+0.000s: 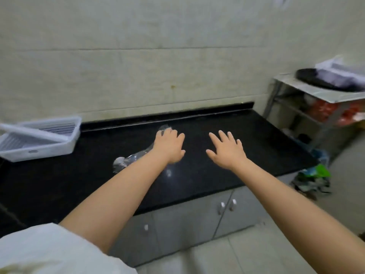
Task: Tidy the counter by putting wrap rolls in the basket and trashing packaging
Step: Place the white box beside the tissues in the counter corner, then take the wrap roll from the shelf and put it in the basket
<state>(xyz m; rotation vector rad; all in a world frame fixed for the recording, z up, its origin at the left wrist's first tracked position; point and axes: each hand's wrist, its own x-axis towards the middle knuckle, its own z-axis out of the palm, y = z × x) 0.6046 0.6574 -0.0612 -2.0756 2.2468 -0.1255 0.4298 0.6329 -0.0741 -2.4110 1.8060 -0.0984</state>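
Note:
Crumpled clear plastic packaging (126,161) lies on the black counter (237,155), running from the lower left up under my left hand (169,147). That hand rests palm down over the packaging's far end, fingers curled onto it. My right hand (227,151) hovers beside it to the right, palm down, fingers spread, holding nothing. A white plastic basket (65,143) stands at the counter's left end with a white wrap roll (29,132) lying across it.
A tiled wall backs the counter. Grey cabinet doors (187,224) sit below its front edge. At the right, a metal shelf (320,93) carries a black pan, and a trash bag with green and dark waste (312,178) sits on the floor.

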